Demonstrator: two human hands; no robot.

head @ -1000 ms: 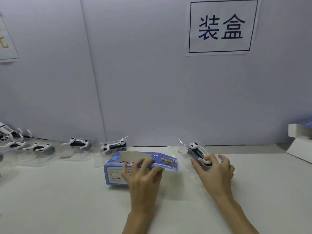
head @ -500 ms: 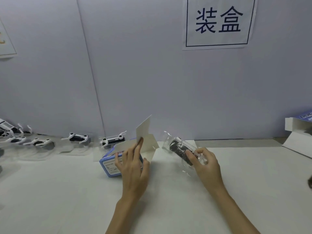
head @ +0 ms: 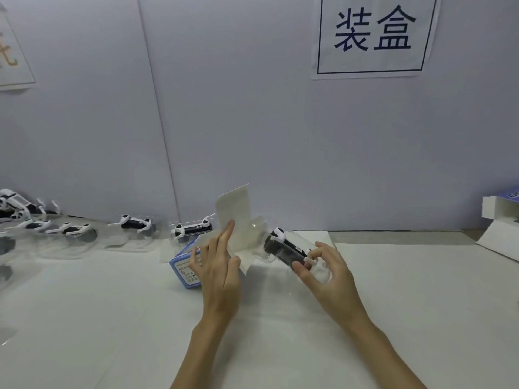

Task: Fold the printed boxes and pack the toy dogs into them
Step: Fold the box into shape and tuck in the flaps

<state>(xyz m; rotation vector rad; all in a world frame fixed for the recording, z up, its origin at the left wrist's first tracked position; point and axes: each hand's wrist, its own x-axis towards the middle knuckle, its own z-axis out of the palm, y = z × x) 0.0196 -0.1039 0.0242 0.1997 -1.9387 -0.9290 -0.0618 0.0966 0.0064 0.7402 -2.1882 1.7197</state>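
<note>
Toy dog [head: 286, 245], black body with white head, sits in a clear plastic sleeve, lifted off the table [head: 393, 290]. Its head end now points at 10 o'clock toward the mouth of the printed box [head: 186, 269]. 1.0 s ago it lay flat on the table under my right hand and the box lid was down; since then the end flap [head: 234, 211] has been swung upright and the dog raised and tilted toward the opening. I read this as: box ready to receive, insertion about to begin, dog not yet inside.

Right hand [head: 325, 273]: fingers curled, thumb and fingertips pinching the tail end of the sleeved dog at 4 o'clock from its head. Left hand [head: 219, 273]: fingers nearly straight, pressed against the raised flap, holding it back; the box lies behind and below this hand, its blue side showing at 9 o'clock of the palm. Dog head sits just beside the flap, at 3 o'clock of the left fingertips.

Outward: 2 more sleeved dogs [head: 134, 223] wait along the wall at 10 o'clock. Another open box [head: 502, 220] is at far 3 o'clock.
</note>
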